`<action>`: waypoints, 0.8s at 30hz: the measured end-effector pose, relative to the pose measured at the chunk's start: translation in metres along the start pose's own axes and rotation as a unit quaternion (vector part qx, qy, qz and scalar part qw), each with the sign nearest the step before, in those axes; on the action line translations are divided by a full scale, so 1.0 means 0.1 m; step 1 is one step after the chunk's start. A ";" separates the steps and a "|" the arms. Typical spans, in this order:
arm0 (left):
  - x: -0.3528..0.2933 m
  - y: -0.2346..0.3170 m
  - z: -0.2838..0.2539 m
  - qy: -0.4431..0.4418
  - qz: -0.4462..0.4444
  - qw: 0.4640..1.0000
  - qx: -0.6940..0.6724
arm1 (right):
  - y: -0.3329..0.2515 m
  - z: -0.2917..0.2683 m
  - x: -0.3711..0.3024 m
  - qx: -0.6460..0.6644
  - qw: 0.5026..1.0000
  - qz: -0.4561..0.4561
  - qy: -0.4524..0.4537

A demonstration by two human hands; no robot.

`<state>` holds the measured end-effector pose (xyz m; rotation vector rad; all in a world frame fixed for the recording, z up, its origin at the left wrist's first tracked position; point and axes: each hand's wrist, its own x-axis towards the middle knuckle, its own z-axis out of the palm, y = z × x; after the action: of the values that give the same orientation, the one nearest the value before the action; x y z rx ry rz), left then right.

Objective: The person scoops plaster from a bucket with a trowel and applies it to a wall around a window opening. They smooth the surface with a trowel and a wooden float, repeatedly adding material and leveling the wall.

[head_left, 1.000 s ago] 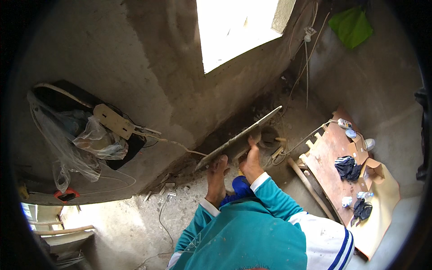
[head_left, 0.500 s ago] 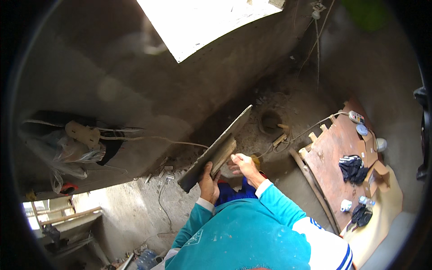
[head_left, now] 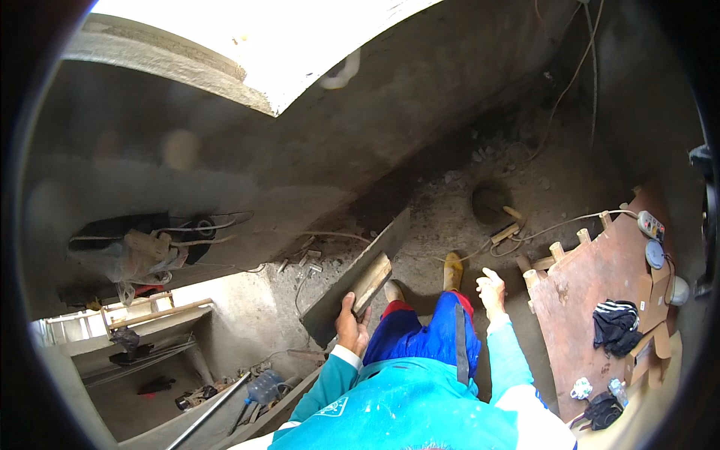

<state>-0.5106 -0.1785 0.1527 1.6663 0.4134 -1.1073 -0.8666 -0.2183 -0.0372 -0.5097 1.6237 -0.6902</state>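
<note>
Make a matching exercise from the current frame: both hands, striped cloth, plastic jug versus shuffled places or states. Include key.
Column one
1. left hand
2. right hand
3. striped cloth
4. plastic jug

Column two
A. lying on the reddish-brown panel
B. blue, in the lower left of the view
C. holding the flat board
D. holding nothing visible, just left of the panel in the view

Pairs: 1-C, 2-D, 3-A, 4-B

Dim wall [head_left: 262,161] (bright opening [head_left: 277,37] above).
</note>
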 end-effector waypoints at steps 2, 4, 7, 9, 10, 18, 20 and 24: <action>0.05 -0.05 0.03 0.012 -0.007 1.000 0.012 | 0.12 -0.02 0.27 -0.030 0.999 0.033 0.025; 0.13 -0.10 0.06 0.030 -0.017 0.999 0.027 | 0.23 -0.02 0.61 -0.073 0.996 -0.011 0.040; 0.26 -0.20 0.06 0.035 -0.012 0.998 0.055 | 0.38 -0.03 1.16 -0.138 0.985 -0.057 0.086; 0.37 -0.25 0.06 0.065 -0.022 0.994 0.085 | 0.43 -0.03 1.57 -0.163 0.982 -0.030 0.093; 0.40 -0.28 0.06 0.071 -0.025 0.993 0.088 | 0.47 -0.04 1.75 -0.169 0.980 -0.046 0.099; 0.63 -0.34 0.00 0.126 -0.046 0.984 0.115 | 0.59 -0.11 3.03 -0.350 0.920 0.079 0.154; 0.71 -0.36 -0.03 0.077 -0.047 0.987 0.135 | 0.57 -0.14 3.30 -0.345 0.922 0.070 0.164; 0.84 -0.42 -0.06 0.074 -0.033 0.987 0.137 | 0.50 -0.13 3.70 -0.466 0.855 0.003 0.228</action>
<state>-0.4945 -0.1769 0.0598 1.9986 0.4278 -1.1319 -0.9381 -0.4289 -0.3373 -1.0883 2.3835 0.0628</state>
